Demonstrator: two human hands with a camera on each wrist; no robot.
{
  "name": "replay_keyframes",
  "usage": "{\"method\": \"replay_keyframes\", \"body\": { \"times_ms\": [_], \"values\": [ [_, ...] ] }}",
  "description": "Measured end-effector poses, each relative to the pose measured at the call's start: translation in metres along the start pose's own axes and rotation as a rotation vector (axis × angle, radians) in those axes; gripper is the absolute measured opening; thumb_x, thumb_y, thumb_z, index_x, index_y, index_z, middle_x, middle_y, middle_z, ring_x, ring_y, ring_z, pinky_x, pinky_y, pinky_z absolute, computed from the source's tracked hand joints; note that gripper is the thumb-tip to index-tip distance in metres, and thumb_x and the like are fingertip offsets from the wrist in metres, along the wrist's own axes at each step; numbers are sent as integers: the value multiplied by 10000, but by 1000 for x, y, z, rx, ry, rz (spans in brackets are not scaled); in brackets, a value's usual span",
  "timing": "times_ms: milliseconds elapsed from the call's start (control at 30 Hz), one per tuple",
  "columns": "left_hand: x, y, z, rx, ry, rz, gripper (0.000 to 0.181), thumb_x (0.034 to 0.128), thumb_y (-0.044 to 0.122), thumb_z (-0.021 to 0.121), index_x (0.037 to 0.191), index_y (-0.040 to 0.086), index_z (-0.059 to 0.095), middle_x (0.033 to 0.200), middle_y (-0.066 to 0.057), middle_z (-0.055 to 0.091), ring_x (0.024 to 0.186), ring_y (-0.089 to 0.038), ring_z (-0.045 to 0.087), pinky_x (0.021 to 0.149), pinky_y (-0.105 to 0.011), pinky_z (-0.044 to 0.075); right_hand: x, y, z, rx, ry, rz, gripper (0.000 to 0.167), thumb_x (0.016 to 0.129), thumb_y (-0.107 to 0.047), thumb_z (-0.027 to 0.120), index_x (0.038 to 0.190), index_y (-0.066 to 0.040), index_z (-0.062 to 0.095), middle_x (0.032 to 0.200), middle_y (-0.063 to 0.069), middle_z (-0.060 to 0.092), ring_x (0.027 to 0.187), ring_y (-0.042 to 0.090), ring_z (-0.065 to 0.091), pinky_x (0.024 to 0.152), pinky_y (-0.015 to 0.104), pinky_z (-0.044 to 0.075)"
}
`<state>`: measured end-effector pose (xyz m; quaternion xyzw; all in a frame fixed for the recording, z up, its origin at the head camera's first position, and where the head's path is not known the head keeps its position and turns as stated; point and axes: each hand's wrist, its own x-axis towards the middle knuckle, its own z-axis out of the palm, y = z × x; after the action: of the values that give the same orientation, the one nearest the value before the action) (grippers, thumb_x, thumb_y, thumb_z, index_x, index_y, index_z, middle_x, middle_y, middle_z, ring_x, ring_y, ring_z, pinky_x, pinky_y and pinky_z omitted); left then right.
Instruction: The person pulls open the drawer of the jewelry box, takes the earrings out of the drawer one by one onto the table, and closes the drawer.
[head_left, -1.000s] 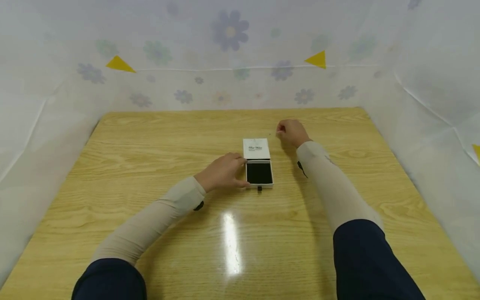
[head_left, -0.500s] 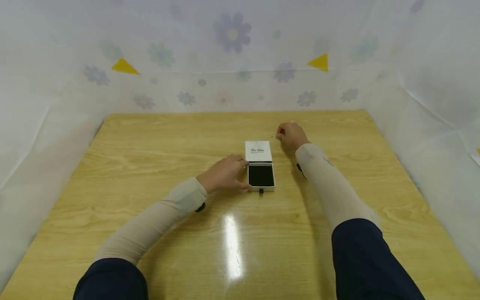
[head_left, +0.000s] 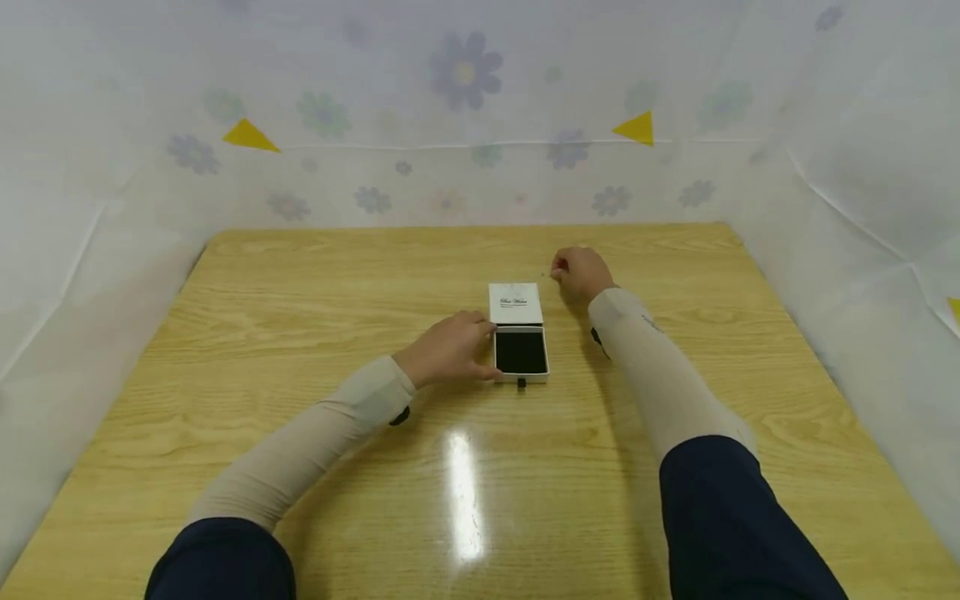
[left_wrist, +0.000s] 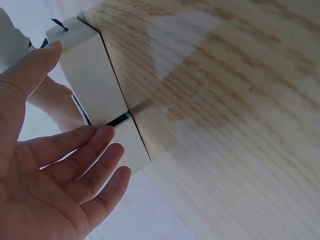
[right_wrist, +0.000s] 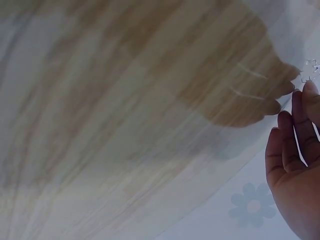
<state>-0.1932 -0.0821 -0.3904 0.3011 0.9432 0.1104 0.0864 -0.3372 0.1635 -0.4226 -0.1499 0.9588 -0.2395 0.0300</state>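
Note:
A small white jewelry box (head_left: 498,357) lies opened flat on the table, its black pad (head_left: 522,353) showing. The printed lid (head_left: 514,302) is folded back behind the tray, and a black pull tab (head_left: 521,383) sticks out in front. My left hand (head_left: 447,348) holds the tray from the left, thumb at the front corner and fingertips at the gap by the lid, seen in the left wrist view on the tray side (left_wrist: 90,75). Farther back, my right hand (head_left: 583,273) has its fingertips beside a tiny silvery star-shaped piece (right_wrist: 309,71). Whether they pinch it is unclear.
The wood-grain table (head_left: 337,275) ends at a white flowered cloth (head_left: 420,183) at the back, with further cloth on both sides. Yellow triangles (head_left: 251,136) mark the back cloth.
My right fingertips have come slightly closer to the tiny silvery piece. My left hand stays at the box, and the whole head view has shifted a little.

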Motion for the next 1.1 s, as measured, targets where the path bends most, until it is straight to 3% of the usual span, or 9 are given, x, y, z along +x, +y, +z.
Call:
{"method": "replay_keyframes", "body": {
  "times_ms": [633,1100],
  "values": [
    [0,0,1,3,3,17,754,796,521,729,1319,7,554,1334,-145,538,1198,-286,523,1020,-389,441,2,2,2,-5,-10,8,139,970,-131,574,955,-28,666,972,154,653,891,302,600,815,447,503],
    [-2,-1,1,-5,8,17,747,801,508,731,1320,3,550,1337,-151,536,1200,-288,521,1017,-397,442,0,7,2,20,21,-46,156,963,-139,589,991,-4,663,956,165,656,860,300,599,770,436,501]
  ]
}}
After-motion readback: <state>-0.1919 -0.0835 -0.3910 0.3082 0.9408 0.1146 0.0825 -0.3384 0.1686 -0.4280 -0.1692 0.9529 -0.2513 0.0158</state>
